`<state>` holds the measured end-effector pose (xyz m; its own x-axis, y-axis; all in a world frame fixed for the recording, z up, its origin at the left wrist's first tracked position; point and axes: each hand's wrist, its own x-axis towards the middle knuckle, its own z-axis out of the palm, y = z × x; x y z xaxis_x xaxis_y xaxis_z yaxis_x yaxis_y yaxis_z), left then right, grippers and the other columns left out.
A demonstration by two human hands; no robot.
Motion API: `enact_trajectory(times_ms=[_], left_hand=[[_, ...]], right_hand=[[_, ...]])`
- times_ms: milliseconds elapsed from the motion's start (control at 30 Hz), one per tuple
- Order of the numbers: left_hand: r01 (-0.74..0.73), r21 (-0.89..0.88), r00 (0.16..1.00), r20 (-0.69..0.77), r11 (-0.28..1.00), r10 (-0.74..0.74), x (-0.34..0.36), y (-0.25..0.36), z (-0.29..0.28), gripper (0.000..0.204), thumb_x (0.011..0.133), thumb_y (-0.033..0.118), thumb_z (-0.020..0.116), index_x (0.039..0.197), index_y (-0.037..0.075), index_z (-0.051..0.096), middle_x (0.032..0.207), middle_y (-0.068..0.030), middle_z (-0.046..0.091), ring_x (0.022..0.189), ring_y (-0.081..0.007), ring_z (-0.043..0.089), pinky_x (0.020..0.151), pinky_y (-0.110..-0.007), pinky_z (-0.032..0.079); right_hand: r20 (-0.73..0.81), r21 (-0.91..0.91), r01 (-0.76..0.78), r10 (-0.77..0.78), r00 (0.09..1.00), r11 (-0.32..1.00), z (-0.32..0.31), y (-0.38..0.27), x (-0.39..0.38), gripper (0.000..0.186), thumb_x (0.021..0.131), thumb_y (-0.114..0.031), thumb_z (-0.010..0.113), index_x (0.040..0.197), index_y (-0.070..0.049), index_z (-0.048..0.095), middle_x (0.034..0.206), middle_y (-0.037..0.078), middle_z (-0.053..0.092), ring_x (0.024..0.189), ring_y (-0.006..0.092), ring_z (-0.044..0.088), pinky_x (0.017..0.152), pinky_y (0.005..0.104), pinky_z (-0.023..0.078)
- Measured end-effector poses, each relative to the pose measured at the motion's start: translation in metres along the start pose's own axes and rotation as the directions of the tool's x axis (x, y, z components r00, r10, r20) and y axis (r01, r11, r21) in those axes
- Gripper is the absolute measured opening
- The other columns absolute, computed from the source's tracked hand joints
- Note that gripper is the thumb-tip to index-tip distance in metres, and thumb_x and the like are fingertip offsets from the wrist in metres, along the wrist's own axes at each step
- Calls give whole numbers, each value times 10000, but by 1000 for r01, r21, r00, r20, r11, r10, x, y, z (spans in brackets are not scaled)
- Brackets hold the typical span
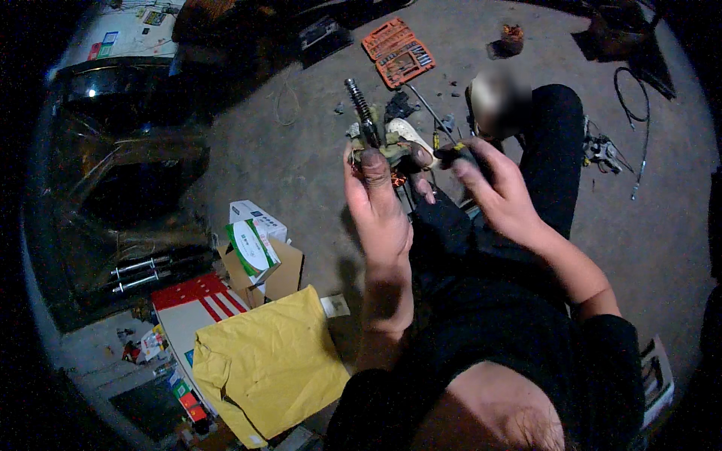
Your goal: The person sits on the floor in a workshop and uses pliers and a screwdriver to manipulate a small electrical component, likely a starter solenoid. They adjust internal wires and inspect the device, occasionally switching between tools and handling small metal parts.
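Observation:
My left hand [376,203] grips a grimy greenish metal part [395,149], its thumb pressed against the near side; a dark coiled spring on a rod [359,104] stands up from it. My right hand [496,192], just to the right, has its fingers curled around a black-and-yellow tool handle [459,152]. A thin metal shaft [426,107] runs up-left above that hand; whether it joins the handle is unclear. Beyond the part are a white shoe [412,134] and a small black piece [398,104] on the floor.
An open orange tool case [398,52] lies ahead. At left are cardboard boxes [286,267], a yellow jacket [278,353] and a dark plastic-covered object [113,158] with metal rods. At right are cables [641,120], metal parts [602,150] and a plastic chair [654,376].

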<state>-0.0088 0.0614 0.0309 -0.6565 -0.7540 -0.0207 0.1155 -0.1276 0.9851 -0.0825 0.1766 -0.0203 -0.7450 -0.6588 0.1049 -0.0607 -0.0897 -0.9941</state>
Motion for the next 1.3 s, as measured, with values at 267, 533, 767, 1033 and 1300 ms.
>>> enact_trajectory(times_ms=[267,533,767,1033,1300], left_hand=[[-216,216,964,-104,952,243,13,-24,-21,414,924,435,434,970,23,445,738,-109,582,480,-143,514,422,-253,431],[-162,110,987,2,981,163,9,-13,-23,428,935,329,469,1205,17,355,845,-70,549,629,-114,525,548,-235,444],[-179,121,984,3,976,180,10,-14,-28,453,924,339,484,1201,14,334,851,-93,564,579,-126,529,495,-249,446],[-292,213,956,70,932,284,10,-13,-27,508,893,321,545,1217,18,297,886,-97,563,595,-116,518,523,-240,449],[-356,495,930,110,793,350,14,-11,-40,496,878,397,554,1150,34,355,857,-78,556,690,-134,523,596,-242,443]], right_hand=[[129,-177,164,-142,981,970,-16,-23,-15,187,863,-102,524,967,49,562,845,196,596,767,336,602,670,374,469],[192,-174,140,-106,976,975,-17,-22,-8,197,852,-117,547,948,50,588,815,207,599,726,337,604,644,375,469],[274,-132,22,15,962,991,-25,-34,-1,236,874,-151,524,953,60,595,762,219,593,688,307,603,638,362,460],[403,26,-201,174,899,979,-25,-24,0,326,913,-254,503,1010,48,576,733,122,601,674,185,575,627,309,455],[510,-89,-103,134,850,991,-22,-19,12,318,925,-284,481,871,15,575,648,147,555,581,250,531,554,355,422]])
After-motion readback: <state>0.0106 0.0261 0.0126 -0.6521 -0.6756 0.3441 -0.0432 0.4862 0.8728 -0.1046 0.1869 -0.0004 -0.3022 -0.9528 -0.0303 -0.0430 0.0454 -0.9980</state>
